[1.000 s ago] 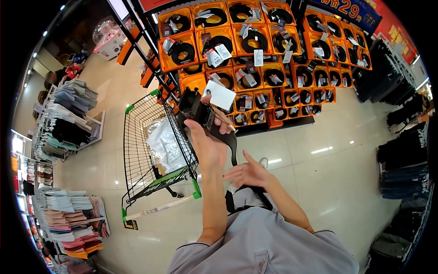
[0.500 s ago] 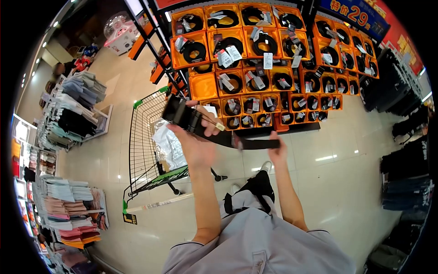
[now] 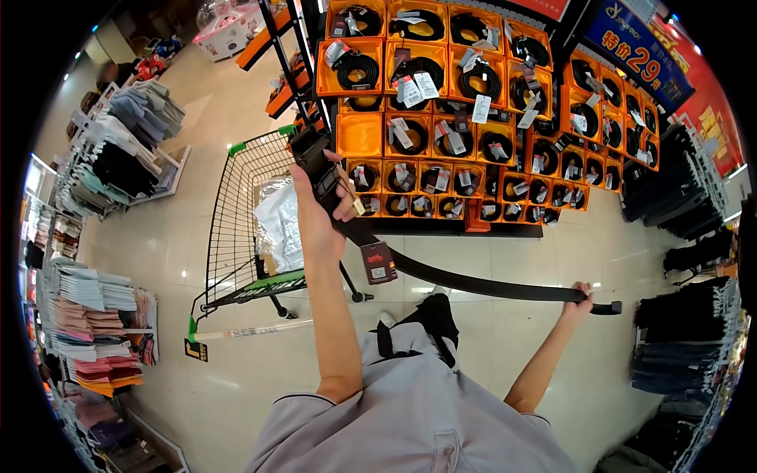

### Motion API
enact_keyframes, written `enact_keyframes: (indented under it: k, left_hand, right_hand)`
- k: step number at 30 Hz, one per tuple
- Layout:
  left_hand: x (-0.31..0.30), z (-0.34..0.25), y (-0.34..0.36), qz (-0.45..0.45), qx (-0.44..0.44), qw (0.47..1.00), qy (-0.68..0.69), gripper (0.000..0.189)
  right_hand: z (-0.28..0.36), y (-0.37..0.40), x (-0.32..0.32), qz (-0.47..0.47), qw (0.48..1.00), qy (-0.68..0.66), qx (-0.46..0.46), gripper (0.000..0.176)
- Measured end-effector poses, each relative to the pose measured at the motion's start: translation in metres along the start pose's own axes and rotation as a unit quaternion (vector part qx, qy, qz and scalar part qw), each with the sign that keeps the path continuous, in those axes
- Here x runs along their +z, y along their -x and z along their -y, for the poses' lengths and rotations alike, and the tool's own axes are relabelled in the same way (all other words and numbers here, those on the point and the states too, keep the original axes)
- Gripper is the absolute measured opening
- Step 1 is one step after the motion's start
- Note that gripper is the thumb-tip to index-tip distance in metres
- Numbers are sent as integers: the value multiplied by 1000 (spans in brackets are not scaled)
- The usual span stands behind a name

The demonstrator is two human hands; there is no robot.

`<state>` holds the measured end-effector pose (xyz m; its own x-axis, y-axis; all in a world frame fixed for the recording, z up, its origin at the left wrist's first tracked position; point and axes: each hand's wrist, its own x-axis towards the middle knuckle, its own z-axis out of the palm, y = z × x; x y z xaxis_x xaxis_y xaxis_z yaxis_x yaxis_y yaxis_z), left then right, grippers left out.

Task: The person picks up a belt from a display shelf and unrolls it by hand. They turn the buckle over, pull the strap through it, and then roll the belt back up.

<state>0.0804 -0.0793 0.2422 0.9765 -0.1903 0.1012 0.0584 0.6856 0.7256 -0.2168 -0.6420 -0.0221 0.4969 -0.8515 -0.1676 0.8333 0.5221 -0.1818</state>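
Shop w/ pale tiled floor (image 3: pixel 236 370), orange belt rack (image 3: pixel 473 102) ahead, wire cart (image 3: pixel 244 229) on my left. Tag (image 3: pixel 378 262) print too small to read. Buckle end mostly hidden in my left hand (image 3: pixel 319 213), which is clenched on it. Right hand (image 3: pixel 579 297) grips near the tip. Belt (image 3: pixel 473 284) stretched btwn them at chest height, long axis upper-left to lower-right, tip pointing right.

Black belt (image 3: pixel 473 284) being stretched between two hands
Left hand (image 3: pixel 319 213) gripping buckle end, right hand (image 3: pixel 579 298) pinching tip; shopping cart (image 3: pixel 244 229) beside.
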Motion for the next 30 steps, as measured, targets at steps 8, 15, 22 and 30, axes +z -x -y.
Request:
enact_keyframes:
  k: [8, 15, 22, 30]
  left_hand:
    - [-1, 12, -4, -20, -14, 1000, -5, 56]
    - [7, 14, 3, 8, -41, 994, -97, 57]
    - [-6, 17, 9, -12, -46, 993, -104, 55]
    - [-12, 43, 15, 12, -52, 992, -116, 33]
  right_hand:
    - [-51, 126, 228, 56, 862, 487, -130, 56]
    - [-99, 161, 305, 189, 782, 581, -123, 46]
    - [-138, 169, 352, 404, 555, 707, -169, 57]
    - [-199, 192, 368, 331, 600, 709, -165, 18]
